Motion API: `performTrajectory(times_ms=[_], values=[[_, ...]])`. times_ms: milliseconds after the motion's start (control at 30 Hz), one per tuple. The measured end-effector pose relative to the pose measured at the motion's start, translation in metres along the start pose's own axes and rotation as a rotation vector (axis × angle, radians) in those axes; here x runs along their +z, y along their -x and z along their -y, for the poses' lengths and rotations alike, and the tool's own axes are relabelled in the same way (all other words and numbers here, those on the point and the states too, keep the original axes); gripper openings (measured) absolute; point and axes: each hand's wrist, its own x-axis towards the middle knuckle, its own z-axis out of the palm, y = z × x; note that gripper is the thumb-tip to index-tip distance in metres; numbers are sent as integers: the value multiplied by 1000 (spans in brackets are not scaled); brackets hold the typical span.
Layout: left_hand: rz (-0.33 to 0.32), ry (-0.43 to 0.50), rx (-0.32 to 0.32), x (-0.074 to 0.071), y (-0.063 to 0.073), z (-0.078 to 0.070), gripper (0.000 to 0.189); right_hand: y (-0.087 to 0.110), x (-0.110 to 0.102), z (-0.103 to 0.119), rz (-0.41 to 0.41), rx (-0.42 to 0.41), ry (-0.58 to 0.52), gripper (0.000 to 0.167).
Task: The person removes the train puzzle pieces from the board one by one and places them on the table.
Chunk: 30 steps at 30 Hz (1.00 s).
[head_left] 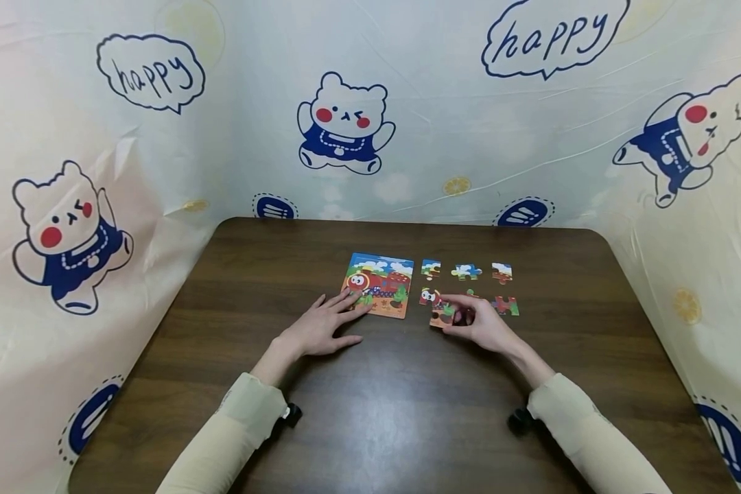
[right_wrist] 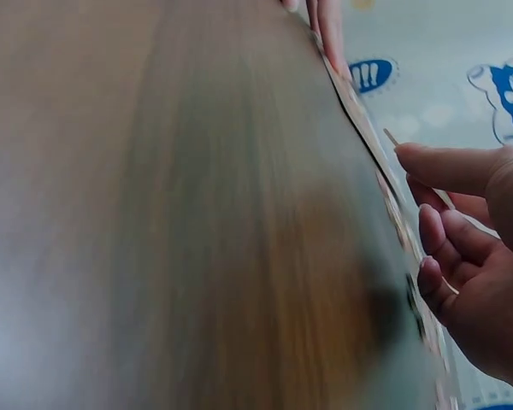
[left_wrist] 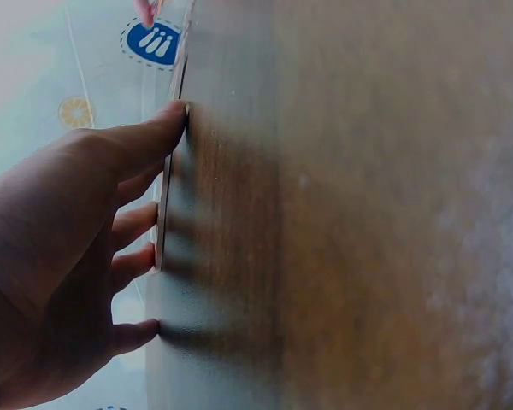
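A colourful cartoon puzzle board [head_left: 385, 266] lies flat at the middle of the table. My left hand [head_left: 321, 329] rests on its lower left corner with the fingers spread and fairly straight. Just right of the board, my right hand [head_left: 484, 326] pinches a jigsaw piece [head_left: 440, 319] between thumb and fingers. In the right wrist view that hand [right_wrist: 470, 213] holds the thin piece above the tabletop. A piece with a cartoon face [head_left: 428, 295] lies right behind the held one. Another piece [head_left: 472, 293] is mostly hidden by my right hand.
Behind my right hand, three loose pieces lie in a row: a left one [head_left: 431, 267], a middle one [head_left: 466, 272] and a right one [head_left: 502, 272]. A red and green piece [head_left: 506, 306] sits to the right. A printed cloth [head_left: 420, 137] hangs behind the brown table [head_left: 383, 412].
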Motion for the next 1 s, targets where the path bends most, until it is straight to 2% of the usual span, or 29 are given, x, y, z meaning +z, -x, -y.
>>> performTrajectory(times_ms=[100,200,300,433,500,633,767,833,1000], values=[[-1,-5,1,1,-1,1,73,14,-10,-12,-4,-74,-24,58],[-2,-10,3,2,-1,1,72,27,-21,-13,-11,-89,-30,57],[-4,-2,1,1,0,1,72,41,-33,-1,-5,0,20,58],[-8,13,-5,0,1,0,72,54,-47,-2,17,94,79,59],[-11,18,-6,1,1,0,71,59,-52,-5,25,120,102,60],[-16,21,-9,2,1,1,72,66,-60,-10,31,122,139,60],[-17,20,-14,3,1,1,72,72,-68,-15,43,98,163,61],[-21,25,-13,4,1,1,72,75,-70,-22,45,61,166,61],[-36,39,-9,2,2,0,70,79,-70,-65,-28,-90,223,62]])
